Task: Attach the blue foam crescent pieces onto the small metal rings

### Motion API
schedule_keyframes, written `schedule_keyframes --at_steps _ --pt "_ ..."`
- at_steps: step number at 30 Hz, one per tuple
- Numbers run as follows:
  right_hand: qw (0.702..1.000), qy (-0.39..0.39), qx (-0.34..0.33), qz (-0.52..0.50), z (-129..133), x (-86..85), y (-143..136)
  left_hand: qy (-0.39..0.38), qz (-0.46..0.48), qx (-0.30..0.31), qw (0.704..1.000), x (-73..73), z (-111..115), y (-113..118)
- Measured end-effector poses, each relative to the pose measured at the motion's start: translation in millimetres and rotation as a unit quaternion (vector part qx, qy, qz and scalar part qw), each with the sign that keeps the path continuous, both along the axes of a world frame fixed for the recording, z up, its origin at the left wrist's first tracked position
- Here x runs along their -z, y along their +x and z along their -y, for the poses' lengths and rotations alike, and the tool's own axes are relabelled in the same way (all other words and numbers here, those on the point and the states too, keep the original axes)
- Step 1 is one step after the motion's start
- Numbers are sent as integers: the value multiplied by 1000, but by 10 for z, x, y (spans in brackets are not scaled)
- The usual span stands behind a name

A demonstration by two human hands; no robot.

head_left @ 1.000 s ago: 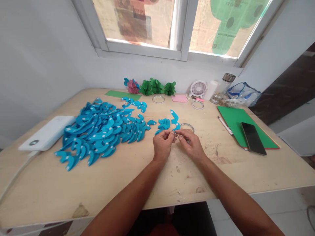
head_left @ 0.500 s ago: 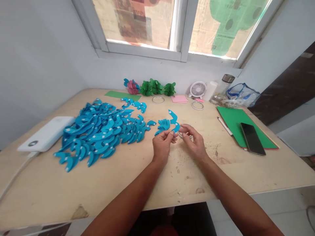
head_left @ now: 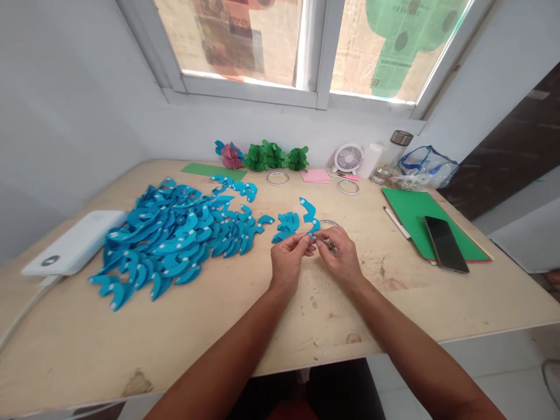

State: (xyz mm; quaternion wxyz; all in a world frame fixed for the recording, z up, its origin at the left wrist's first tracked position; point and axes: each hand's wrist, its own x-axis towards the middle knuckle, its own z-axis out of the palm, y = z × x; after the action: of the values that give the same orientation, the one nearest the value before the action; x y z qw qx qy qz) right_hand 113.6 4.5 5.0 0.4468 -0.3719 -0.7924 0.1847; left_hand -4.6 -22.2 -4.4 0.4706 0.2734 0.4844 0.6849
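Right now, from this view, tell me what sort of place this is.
Likely a craft workspace by a pale-framed window: curved blue paper pieces heaped on a pale wooden table, folded green paper figures at the back.

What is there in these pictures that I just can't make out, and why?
All in the head view:
- Lower end of the blue paper strip: covered by fingertips of the left hand.
- Part of the nearest metal ring: behind the right hand.
- White cable: cut off by the left edge.
- Contents of the clear pouch: too blurred.

No text readable, faint print [head_left: 396, 61] on the window paper [head_left: 352, 64], too blurred
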Motion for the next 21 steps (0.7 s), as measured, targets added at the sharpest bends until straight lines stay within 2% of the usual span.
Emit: schedule_keyframes --at_steps 10,21 --pt "1000 -1 27 8 -28 35 8 -4 39 20 999 -7 1 40" --pt "999 -7 48 10 -29 42 10 13 10 52 998 0 12 44"
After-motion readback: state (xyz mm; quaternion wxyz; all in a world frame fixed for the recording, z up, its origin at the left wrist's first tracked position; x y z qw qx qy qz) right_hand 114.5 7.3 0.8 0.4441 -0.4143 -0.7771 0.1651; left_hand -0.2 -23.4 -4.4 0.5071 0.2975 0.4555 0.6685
